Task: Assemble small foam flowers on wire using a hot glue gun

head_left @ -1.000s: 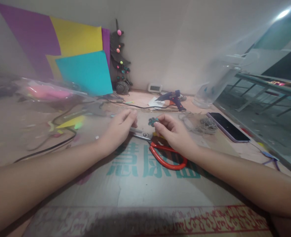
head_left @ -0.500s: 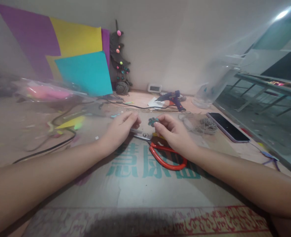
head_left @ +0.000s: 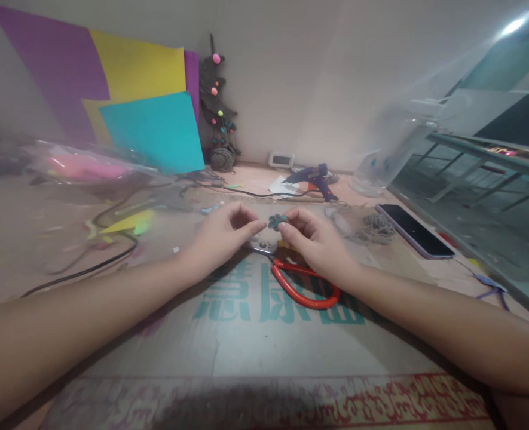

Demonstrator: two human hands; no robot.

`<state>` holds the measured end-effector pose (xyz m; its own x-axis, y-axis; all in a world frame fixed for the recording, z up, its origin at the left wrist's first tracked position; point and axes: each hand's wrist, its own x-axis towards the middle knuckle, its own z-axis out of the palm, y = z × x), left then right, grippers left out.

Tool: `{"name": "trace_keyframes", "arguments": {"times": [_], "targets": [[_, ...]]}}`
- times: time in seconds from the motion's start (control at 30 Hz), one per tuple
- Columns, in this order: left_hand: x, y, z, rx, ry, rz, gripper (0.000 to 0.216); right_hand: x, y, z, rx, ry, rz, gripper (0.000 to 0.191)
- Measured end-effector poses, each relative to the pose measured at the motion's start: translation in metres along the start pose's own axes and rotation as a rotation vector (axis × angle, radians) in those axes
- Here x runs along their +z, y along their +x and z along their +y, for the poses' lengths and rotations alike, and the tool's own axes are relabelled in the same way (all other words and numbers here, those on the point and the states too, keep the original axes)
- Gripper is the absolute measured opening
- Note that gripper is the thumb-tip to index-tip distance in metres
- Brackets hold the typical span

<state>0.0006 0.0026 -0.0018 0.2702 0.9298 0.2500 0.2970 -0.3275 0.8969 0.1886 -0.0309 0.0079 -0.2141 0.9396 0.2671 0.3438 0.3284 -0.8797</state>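
My right hand (head_left: 314, 237) pinches a small grey-and-teal craft piece (head_left: 277, 221) between thumb and fingertips, just above the table. My left hand (head_left: 223, 232) sits close on its left, fingers curled, its fingertips nearly touching the piece; whether it holds anything I cannot make out. Under both hands lie scissors with red handles (head_left: 303, 285) on a flattened cardboard sheet (head_left: 255, 334) with teal printed characters.
A blue glue gun (head_left: 313, 178) and a phone (head_left: 413, 230) lie at the right, with a tangle of twine (head_left: 376, 226) between. Coloured paper sheets (head_left: 147, 107) lean on the wall at the left beside a dark decorated tree figure (head_left: 217, 107). Black cables (head_left: 112, 239) cross the left side.
My left hand has slid right toward the craft piece, its fingertips now almost at it. The right hand has barely moved.
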Motion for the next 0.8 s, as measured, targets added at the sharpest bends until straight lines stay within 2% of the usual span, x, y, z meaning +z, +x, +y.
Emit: {"name": "trace_keyframes", "arguments": {"times": [0.23, 0.47, 0.63, 0.8], "targets": [[-0.0001, -0.0011, -0.0003, 0.078, 0.035, -0.029, 0.026, 0.0001, 0.0019, 0.0054, -0.022, -0.024, -0.02, 0.015], [0.0005, -0.0039, -0.0001, 0.079, 0.043, 0.006, 0.021, 0.0011, 0.0024, 0.0081, -0.037, -0.039, -0.038, 0.014], [-0.0001, -0.0068, 0.0017, 0.09, 0.008, -0.028, 0.026, 0.0016, 0.0026, 0.0082, -0.049, -0.05, -0.044, 0.013], [-0.0004, -0.0083, 0.0076, 0.152, 0.114, -0.074, 0.022, 0.0014, 0.0028, 0.0078, -0.057, -0.088, -0.047, 0.014]]}}
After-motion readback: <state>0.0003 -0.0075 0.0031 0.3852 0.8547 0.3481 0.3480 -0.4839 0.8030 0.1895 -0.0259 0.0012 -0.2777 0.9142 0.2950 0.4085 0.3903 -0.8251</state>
